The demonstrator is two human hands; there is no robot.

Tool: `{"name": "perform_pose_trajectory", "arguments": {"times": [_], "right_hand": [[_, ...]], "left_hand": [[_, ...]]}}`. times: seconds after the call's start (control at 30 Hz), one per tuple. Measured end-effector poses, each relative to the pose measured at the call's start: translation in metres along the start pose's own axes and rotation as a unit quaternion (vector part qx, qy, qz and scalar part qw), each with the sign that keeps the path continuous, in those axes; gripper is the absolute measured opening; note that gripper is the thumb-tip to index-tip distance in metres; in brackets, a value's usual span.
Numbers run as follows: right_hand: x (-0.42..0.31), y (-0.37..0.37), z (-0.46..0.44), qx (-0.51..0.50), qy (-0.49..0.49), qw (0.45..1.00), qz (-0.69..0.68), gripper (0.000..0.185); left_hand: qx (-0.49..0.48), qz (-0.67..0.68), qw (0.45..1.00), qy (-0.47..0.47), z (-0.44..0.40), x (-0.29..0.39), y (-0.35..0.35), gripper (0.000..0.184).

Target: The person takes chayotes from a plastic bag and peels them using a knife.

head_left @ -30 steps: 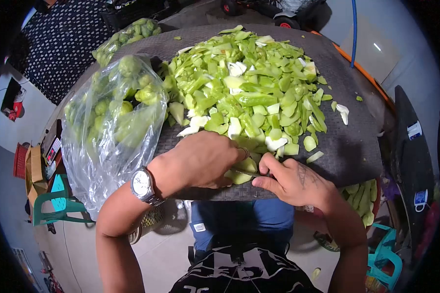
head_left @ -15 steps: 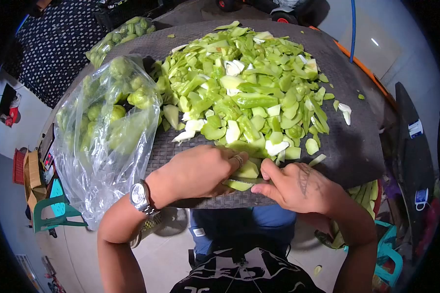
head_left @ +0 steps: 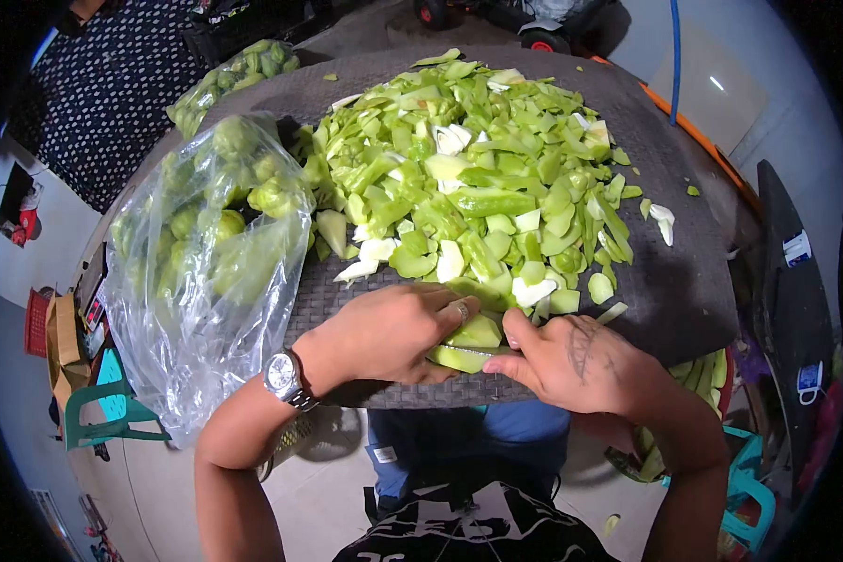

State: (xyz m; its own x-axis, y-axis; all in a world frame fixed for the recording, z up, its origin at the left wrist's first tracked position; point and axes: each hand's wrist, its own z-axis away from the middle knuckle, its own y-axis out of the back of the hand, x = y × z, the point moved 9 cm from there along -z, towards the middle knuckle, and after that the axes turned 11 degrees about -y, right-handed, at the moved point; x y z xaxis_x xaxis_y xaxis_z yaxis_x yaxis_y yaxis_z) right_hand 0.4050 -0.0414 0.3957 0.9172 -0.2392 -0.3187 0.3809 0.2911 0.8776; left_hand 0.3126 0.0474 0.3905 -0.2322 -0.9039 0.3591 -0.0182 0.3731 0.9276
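My left hand (head_left: 389, 330), with a watch on the wrist and a ring, is closed around a pale green piece of chayote (head_left: 479, 331) near the table's front edge. Close beside it, my right hand (head_left: 585, 363) is closed on a knife (head_left: 470, 350); its handle is hidden in the fingers. The thin blade lies against the chayote, with green flesh on both sides, and the right thumb presses near it. Just beyond both hands spreads a large heap of green chayote peels and cut pieces (head_left: 492, 201), with some white bits among them.
A clear plastic bag of whole chayotes (head_left: 211, 220) stands left of the heap on the dark woven tabletop (head_left: 679, 309). Another bag of green vegetables (head_left: 239, 77) lies at the back left. Below the right edge are more long green pieces (head_left: 702, 375) and a teal stool (head_left: 745, 487).
The whole view has shifted slightly downward. Both hands keep nearly the same grip on the chayote and the knife, and the blade has barely moved.
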Motion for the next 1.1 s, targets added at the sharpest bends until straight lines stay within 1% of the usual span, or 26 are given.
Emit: {"name": "perform_pose_trajectory", "arguments": {"times": [0.07,0.17,0.37,0.47,0.53,0.57,0.67,0.73,0.8,0.83,0.93,0.97,1.07,1.1], "right_hand": [[-0.001,0.003,0.002,0.023,0.008,1.0,0.005,0.046],[-0.001,0.001,-0.001,-0.03,-0.019,0.999,0.008,0.054],[0.005,-0.006,-0.01,-0.05,-0.007,0.999,0.01,0.059],[0.005,-0.004,-0.01,-0.035,-0.016,0.999,0.021,0.066],[0.009,-0.016,-0.017,-0.031,0.007,1.0,0.001,0.072],[0.013,-0.019,-0.025,-0.021,0.019,1.0,-0.005,0.075],[0.022,-0.034,-0.036,0.003,0.039,0.999,0.019,0.083],[0.019,-0.03,-0.037,-0.062,-0.019,0.998,0.025,0.088],[0.02,-0.028,-0.037,-0.042,-0.003,0.999,0.007,0.085],[0.02,-0.026,-0.036,-0.073,-0.01,0.997,-0.009,0.078],[0.021,-0.019,-0.025,-0.085,0.005,0.995,-0.052,0.066],[0.021,-0.017,-0.017,-0.053,0.031,0.996,-0.062,0.05],[0.019,-0.029,-0.004,0.018,0.011,0.999,0.036,0.039],[0.016,-0.034,-0.002,0.025,0.005,0.998,0.064,0.036]], "left_hand": [[0.014,-0.008,1.0,-0.014,-0.002,0.0,0.002,0.071],[0.023,-0.005,0.999,-0.021,-0.001,0.0,0.001,0.069],[0.053,-0.009,0.998,-0.033,0.002,-0.002,0.002,0.07],[0.043,-0.012,0.999,-0.02,0.004,-0.005,-0.001,0.072],[0.028,0.003,1.0,-0.003,0.007,-0.008,-0.007,0.073],[0.055,0.016,0.998,-0.015,0.009,-0.008,-0.005,0.074],[0.037,0.005,0.999,0.006,0.012,-0.006,-0.008,0.073],[0.068,0.011,0.998,-0.01,0.014,-0.008,-0.009,0.074],[0.078,0.014,0.996,-0.026,0.011,-0.011,-0.008,0.074],[0.094,0.013,0.995,-0.029,0.009,-0.011,-0.004,0.073],[0.115,-0.014,0.99,-0.08,0.006,-0.005,0.008,0.073],[0.118,-0.024,0.99,-0.08,0.007,-0.006,0.007,0.074],[0.103,-0.022,0.994,-0.023,0.014,-0.004,0.009,0.073],[0.109,-0.024,0.994,-0.013,0.015,-0.002,0.008,0.074]]}}
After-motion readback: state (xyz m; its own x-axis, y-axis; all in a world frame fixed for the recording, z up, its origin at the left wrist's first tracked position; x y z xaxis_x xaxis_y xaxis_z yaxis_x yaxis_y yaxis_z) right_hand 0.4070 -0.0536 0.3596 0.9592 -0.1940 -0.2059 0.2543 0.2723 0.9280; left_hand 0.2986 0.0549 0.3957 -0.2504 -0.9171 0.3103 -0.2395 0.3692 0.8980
